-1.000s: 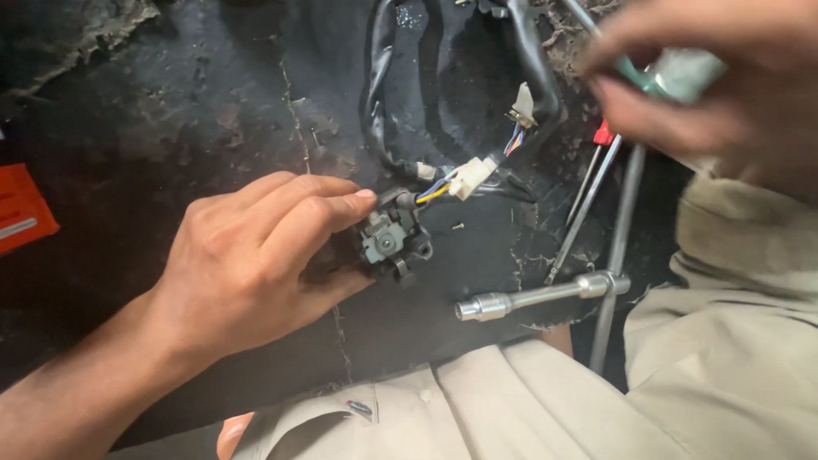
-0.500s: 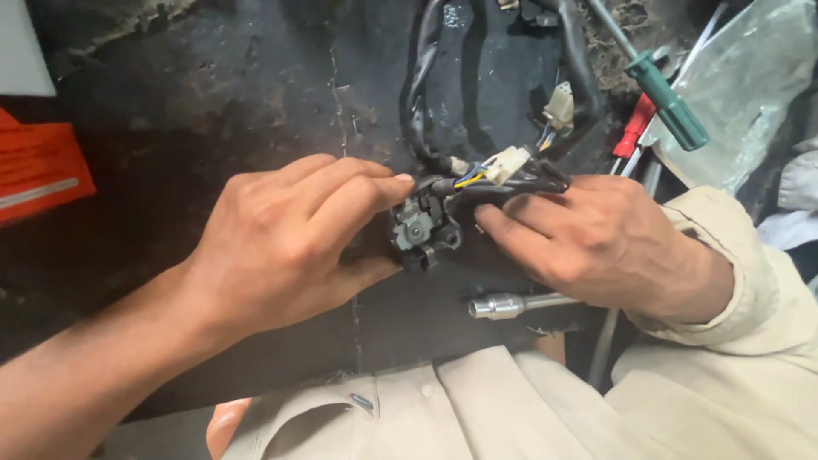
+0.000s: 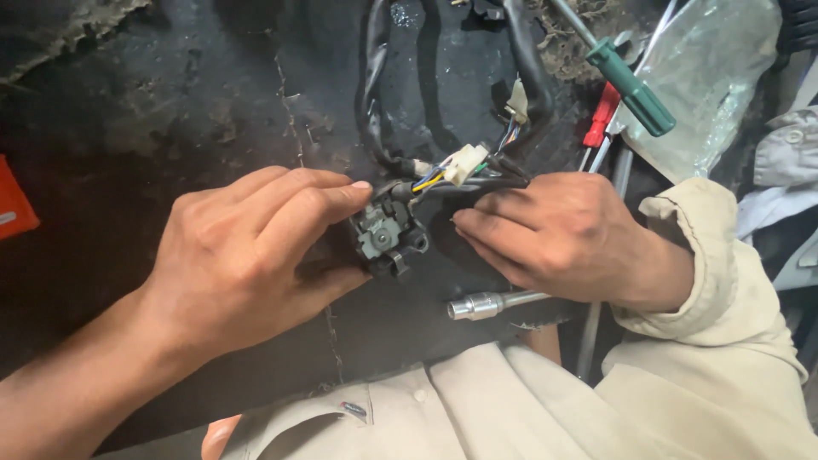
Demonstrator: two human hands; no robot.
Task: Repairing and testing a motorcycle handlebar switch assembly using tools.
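- An orange object [image 3: 15,204] shows at the far left edge of the dark, cracked mat [image 3: 170,111], well away from the work.
- The left hand [image 3: 247,255] is closed on a small grey switch unit [image 3: 385,234], fingertips over its top and thumb beneath, holding it just above the mat.
- The unit is joined to its black cable [image 3: 460,186]; coloured wires run up to a white plug [image 3: 465,163], which sits free of any socket, so the wiring looks not yet hooked up.
- The right hand [image 3: 562,234] is clamped on the cable just right of the unit, fingers curled toward it; the two hands are near but not touching.
- A chrome socket wrench [image 3: 490,303] lies on the mat below the right hand, untouched.
- More black cable loops [image 3: 375,102] over the mat above the hands, crowding the space there.
- At upper right, a green-handled screwdriver [image 3: 635,89] and a red-handled tool [image 3: 601,115] lie beside a clear plastic bag [image 3: 707,77]; none are within the hands' grip.
- Beige clothing [image 3: 682,400] fills the lower right.
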